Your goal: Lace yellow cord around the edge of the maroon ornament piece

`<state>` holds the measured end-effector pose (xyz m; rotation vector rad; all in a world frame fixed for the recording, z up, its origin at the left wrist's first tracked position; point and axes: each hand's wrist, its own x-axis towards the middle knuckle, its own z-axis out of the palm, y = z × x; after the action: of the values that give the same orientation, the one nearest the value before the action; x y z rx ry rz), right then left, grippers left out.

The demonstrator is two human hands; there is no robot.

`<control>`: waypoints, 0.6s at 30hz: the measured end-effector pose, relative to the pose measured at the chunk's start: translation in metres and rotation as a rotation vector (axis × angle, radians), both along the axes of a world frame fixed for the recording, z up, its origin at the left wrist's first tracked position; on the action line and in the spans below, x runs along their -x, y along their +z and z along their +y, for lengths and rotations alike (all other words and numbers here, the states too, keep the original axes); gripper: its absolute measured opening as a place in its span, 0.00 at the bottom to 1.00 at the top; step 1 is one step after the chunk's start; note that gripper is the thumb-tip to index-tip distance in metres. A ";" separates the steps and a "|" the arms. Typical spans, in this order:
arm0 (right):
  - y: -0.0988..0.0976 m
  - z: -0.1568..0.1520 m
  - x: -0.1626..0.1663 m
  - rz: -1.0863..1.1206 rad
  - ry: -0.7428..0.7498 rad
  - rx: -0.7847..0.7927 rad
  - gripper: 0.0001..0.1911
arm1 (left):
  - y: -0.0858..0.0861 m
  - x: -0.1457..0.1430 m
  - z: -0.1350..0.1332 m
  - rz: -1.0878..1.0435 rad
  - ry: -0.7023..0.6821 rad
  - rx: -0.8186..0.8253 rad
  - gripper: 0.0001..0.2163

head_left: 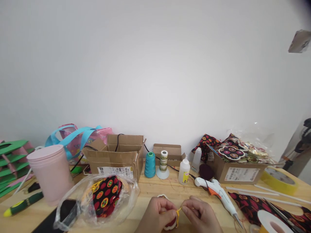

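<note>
At the front middle of the table, my left hand [160, 213] is closed around a small dark red piece with a white scalloped edge [170, 226]. Most of that piece is hidden by the fingers. A yellow cord [178, 217] hangs from it in a short loop. My right hand [198, 213] pinches the cord between thumb and forefinger, just right of the left fingertips. Left of my hands lies a clear plastic bag [131, 194] holding black patterned fabric [107, 197] and yellow cords.
Behind my hands stand a teal thread cone [150, 165], a spool stand [163, 171] and a glue bottle [184, 171]. A glue gun [220, 192], scissors [282, 213] and tape [279, 181] lie right. Cardboard boxes [114, 158] line the wall; a pink tumbler [50, 174] is left.
</note>
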<state>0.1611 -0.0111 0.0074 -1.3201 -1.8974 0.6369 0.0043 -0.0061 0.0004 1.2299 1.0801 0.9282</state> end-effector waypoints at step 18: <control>0.000 -0.001 0.000 0.066 -0.013 0.001 0.15 | 0.000 -0.002 0.000 -0.016 -0.014 -0.016 0.13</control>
<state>0.1615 -0.0118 0.0073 -1.2952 -1.8340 0.6668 0.0068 -0.0058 0.0003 1.2399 1.0525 0.9359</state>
